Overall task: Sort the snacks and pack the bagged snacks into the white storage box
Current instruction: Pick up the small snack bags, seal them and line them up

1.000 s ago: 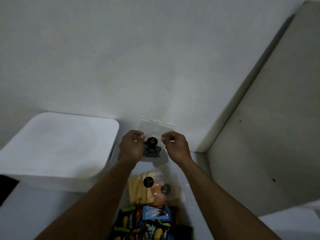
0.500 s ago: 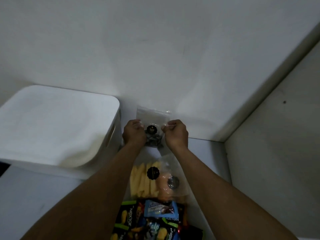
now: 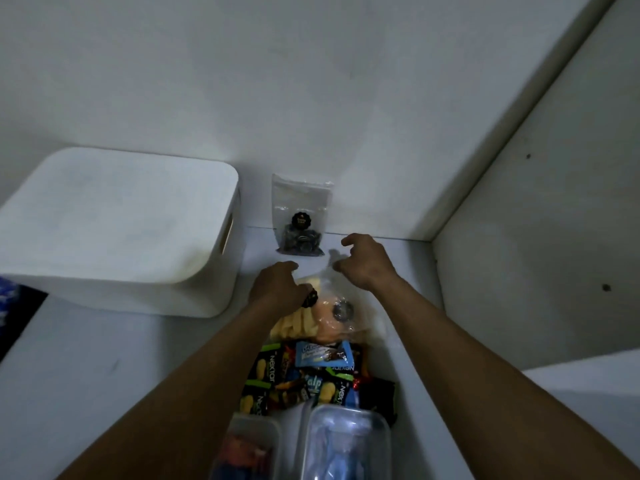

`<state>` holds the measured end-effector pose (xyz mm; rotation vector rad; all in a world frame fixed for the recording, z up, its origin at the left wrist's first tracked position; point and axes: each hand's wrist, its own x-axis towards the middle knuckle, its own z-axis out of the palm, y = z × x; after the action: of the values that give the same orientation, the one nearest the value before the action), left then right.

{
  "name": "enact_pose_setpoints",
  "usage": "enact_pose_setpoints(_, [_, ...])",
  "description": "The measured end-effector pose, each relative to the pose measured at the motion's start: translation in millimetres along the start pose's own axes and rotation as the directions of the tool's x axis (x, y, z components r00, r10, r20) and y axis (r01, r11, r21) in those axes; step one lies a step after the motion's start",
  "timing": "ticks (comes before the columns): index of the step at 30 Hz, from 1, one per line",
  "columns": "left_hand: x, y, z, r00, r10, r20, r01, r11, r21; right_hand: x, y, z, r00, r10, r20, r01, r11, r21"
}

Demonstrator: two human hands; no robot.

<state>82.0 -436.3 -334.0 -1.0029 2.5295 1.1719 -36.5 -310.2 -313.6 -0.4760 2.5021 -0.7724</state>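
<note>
A small clear bag of dark snacks (image 3: 300,220) with a black round label stands on the shelf, leaning on the back wall, and no hand touches it. My left hand (image 3: 280,285) grips the top of a clear bag of yellow sticks (image 3: 294,325). Beside that bag lies a clear bag of orange snacks (image 3: 330,325). My right hand (image 3: 363,261) hovers at that bag's upper edge with loosely curled fingers and holds nothing that I can see. The white storage box (image 3: 121,230) stands at the left with its top covered.
Several dark wrapped snack packs (image 3: 273,375) and a blue wrapper (image 3: 323,353) lie nearer me. Two clear plastic containers (image 3: 346,441) sit at the bottom edge. A white side panel (image 3: 536,237) closes the right; the back wall is close behind.
Both hands have let go of the small bag of dark snacks, which now stands against the back wall. They drew back toward me onto the yellow and orange bags.
</note>
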Motion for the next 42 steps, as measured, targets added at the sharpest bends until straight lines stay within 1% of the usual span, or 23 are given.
enact_pose_setpoints(2, [-1,-6,6,0.999,0.011,0.042,-0.015,0.996,0.093,-8,6,6,0.999,0.016,0.038,-0.011,0.993,-0.118])
enact_pose_setpoints(3, [0,-8,9,0.999,0.025,0.044,-0.031,0.99,0.135,-10,8,10,0.999,0.028,0.039,-0.022,0.989,-0.148])
enact_pose_setpoints(6, [2,-11,13,0.998,0.062,0.015,-0.063,0.98,0.186,-15,11,21,0.996,0.09,0.015,-0.086,0.981,-0.177])
enact_pose_setpoints(8, [5,-12,12,0.997,0.074,0.033,-0.079,0.977,0.2,-19,11,24,0.991,0.132,0.007,-0.128,0.975,-0.182])
enact_pose_setpoints(10, [7,-14,9,0.995,0.087,0.051,-0.095,0.975,0.202,-22,11,24,0.99,0.139,-0.024,-0.141,0.982,-0.127])
enact_pose_setpoints(13, [7,-18,6,0.995,0.089,0.049,-0.098,0.974,0.206,-25,13,16,0.987,0.133,-0.09,-0.126,0.989,0.083])
enact_pose_setpoints(14, [8,-19,5,0.995,0.09,0.052,-0.1,0.967,0.233,-26,12,13,0.984,0.139,-0.107,-0.123,0.982,0.14])
enact_pose_setpoints(16, [8,-18,5,0.993,0.091,0.078,-0.111,0.947,0.303,-27,9,9,0.982,0.143,-0.125,-0.118,0.974,0.194])
enact_pose_setpoints(17, [7,-16,5,0.992,0.09,0.091,-0.115,0.939,0.325,-27,8,7,0.981,0.142,-0.131,-0.117,0.975,0.188])
enact_pose_setpoints(19, [6,-16,4,0.992,0.087,0.093,-0.113,0.936,0.333,-31,7,7,0.981,0.144,-0.129,-0.131,0.986,0.107])
enact_pose_setpoints(21, [8,-19,2,0.993,0.096,0.076,-0.115,0.943,0.313,-35,10,11,0.982,0.17,-0.081,-0.171,0.985,-0.008])
enact_pose_setpoints(23, [9,-23,0,0.992,0.111,0.056,-0.122,0.95,0.286,-38,18,16,0.976,0.218,-0.029,-0.219,0.974,-0.05])
enact_pose_setpoints(25, [9,-27,-1,0.99,0.137,0.032,-0.141,0.949,0.283,-42,22,20,0.971,0.24,-0.007,-0.24,0.971,0.004])
enact_pose_setpoints(27, [7,-28,-1,0.988,0.151,0.023,-0.152,0.946,0.286,-41,26,23,0.975,0.222,-0.005,-0.22,0.97,0.106])
enact_pose_setpoints(29, [5,-26,-4,0.989,0.147,0.015,-0.146,0.953,0.265,-44,26,20,0.976,0.219,-0.002,-0.209,0.933,0.292])
enact_pose_setpoints(31, [1,-22,-11,0.987,0.158,-0.013,-0.15,0.959,0.242,-50,21,10,0.976,0.217,0.034,-0.205,0.842,0.499])
enact_pose_setpoints(32, [-2,-19,-14,0.985,0.168,-0.03,-0.156,0.96,0.231,-54,17,3,0.979,0.198,0.056,-0.195,0.807,0.557])
enact_pose_setpoints(35, [-18,-5,-28,0.978,0.186,-0.099,-0.166,0.969,0.184,-68,0,-22,0.991,0.112,0.08,-0.137,0.771,0.622])
enact_pose_setpoints(37, [-32,7,-42,0.967,0.219,-0.128,-0.205,0.972,0.113,-81,-15,-43,0.995,0.056,0.079,-0.093,0.768,0.634])
enact_pose_setpoints(39, [-48,18,-59,0.955,0.281,-0.1,-0.287,0.956,-0.054,-96,-34,-68,0.999,-0.008,0.049,-0.025,0.778,0.628])
enact_pose_setpoints(40, [-57,24,-69,0.948,0.311,-0.074,-0.319,0.936,-0.149,-103,-45,-81,0.999,-0.042,0.03,0.014,0.781,0.624])
enact_pose_setpoints(42, [-78,38,-92,0.924,0.378,-0.052,-0.377,0.883,-0.28,-118,-68,-107,0.994,-0.106,-0.003,0.086,0.794,0.602])
